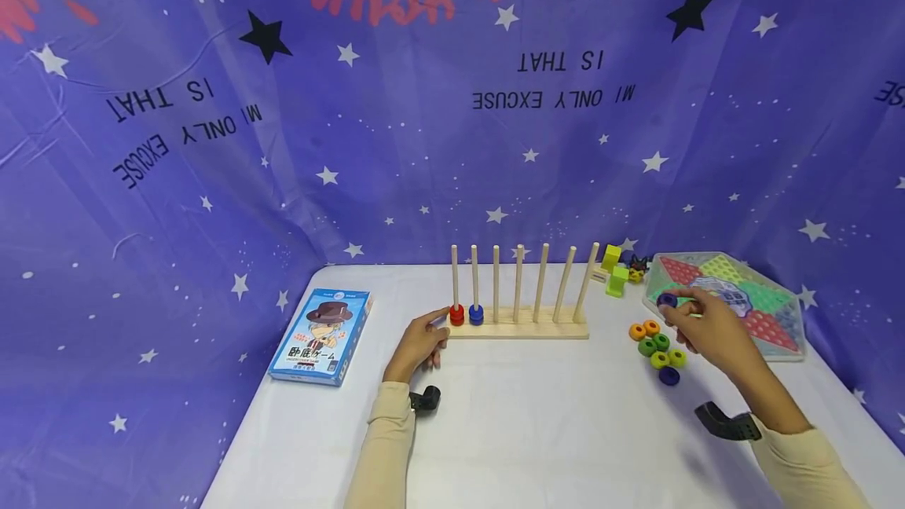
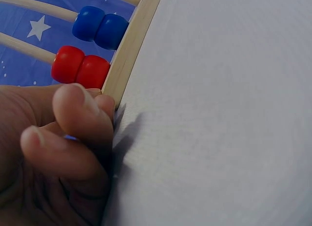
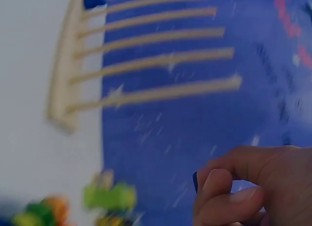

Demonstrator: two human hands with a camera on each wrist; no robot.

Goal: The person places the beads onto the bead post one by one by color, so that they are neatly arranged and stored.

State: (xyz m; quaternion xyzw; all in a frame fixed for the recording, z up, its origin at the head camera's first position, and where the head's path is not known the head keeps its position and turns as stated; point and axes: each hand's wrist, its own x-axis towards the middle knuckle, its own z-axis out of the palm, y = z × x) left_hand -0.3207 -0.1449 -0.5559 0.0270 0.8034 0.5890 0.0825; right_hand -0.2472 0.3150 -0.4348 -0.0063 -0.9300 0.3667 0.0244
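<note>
A wooden peg stand (image 1: 519, 331) with several upright rods is on the white table. Two red beads (image 1: 456, 315) are stacked on its leftmost rod and two blue beads (image 1: 476, 315) on the one beside it. My left hand (image 1: 419, 344) grips the left end of the stand's base, its fingertips close to the red beads (image 2: 80, 66). Over at the right, my right hand (image 1: 710, 328) pinches a dark purple bead (image 1: 667, 301) above the table. Only a dark sliver of that bead shows in the right wrist view, where fingers hide the rest.
Loose orange, green and yellow beads (image 1: 660, 359) and a purple bead (image 1: 669, 376) lie below the right hand. Behind it is a clear case (image 1: 785, 305) with coloured pieces. Lime green blocks (image 1: 617, 281) stand at the back; a blue game box (image 1: 321, 336) lies left.
</note>
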